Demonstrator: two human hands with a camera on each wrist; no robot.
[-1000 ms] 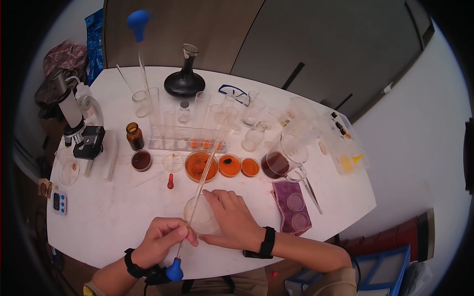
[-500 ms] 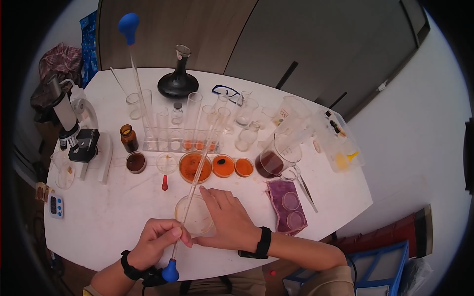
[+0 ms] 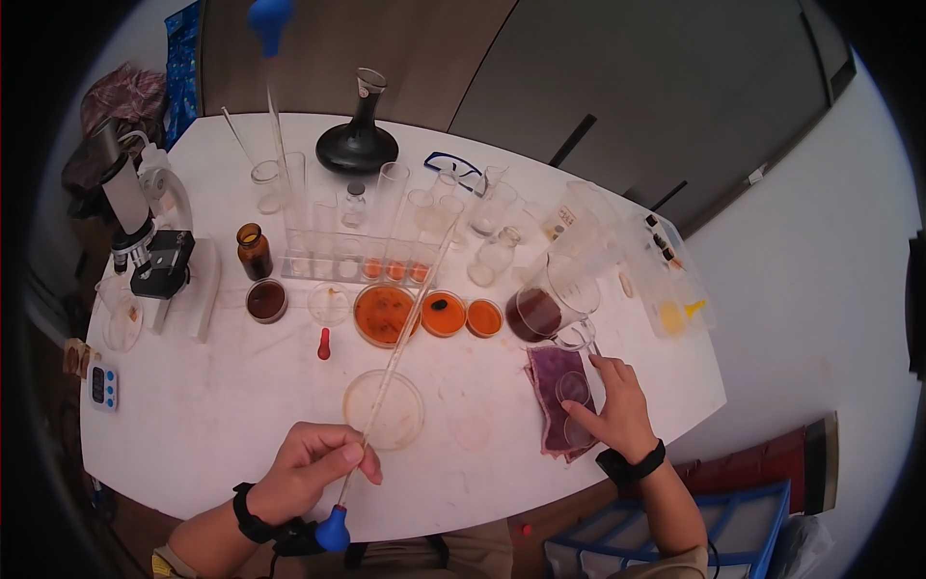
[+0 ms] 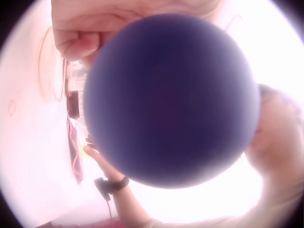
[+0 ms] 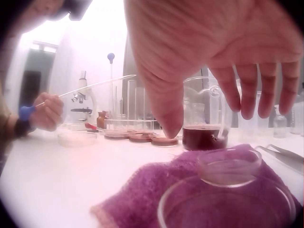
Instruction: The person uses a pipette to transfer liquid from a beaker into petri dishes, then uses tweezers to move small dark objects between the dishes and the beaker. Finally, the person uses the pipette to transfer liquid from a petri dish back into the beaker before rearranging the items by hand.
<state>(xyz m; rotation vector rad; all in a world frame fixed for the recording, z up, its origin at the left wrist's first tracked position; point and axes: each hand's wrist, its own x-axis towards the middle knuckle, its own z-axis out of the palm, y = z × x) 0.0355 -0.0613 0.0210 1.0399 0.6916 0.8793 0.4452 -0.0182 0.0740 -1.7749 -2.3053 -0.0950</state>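
Note:
My left hand (image 3: 311, 465) pinches a long glass pipette (image 3: 408, 328) near its blue rubber bulb (image 3: 333, 531); the tube slants up and away over the table. The bulb fills the middle of the left wrist view. Beyond the fingers, a clear petri dish (image 3: 384, 425) lies flat on the table. My right hand (image 3: 619, 417) hovers over the purple cloth (image 3: 550, 372), fingers spread and pointing down, nothing in them. Two clear dishes lie on that cloth, a nearer one (image 5: 164, 209) and a farther one (image 5: 230, 179), below the palm in the right wrist view.
Orange-filled dishes (image 3: 386, 317) stand in a row before a test tube rack (image 3: 309, 268). A measuring jug (image 3: 535, 314) of dark liquid and tweezers (image 5: 285, 156) are near the right hand. A microscope (image 3: 159, 261) and a timer (image 3: 102, 386) occupy the left.
My right hand has left the petri dish in the middle and moved right, over the dishes on the purple cloth. The left hand keeps its hold on the pipette.

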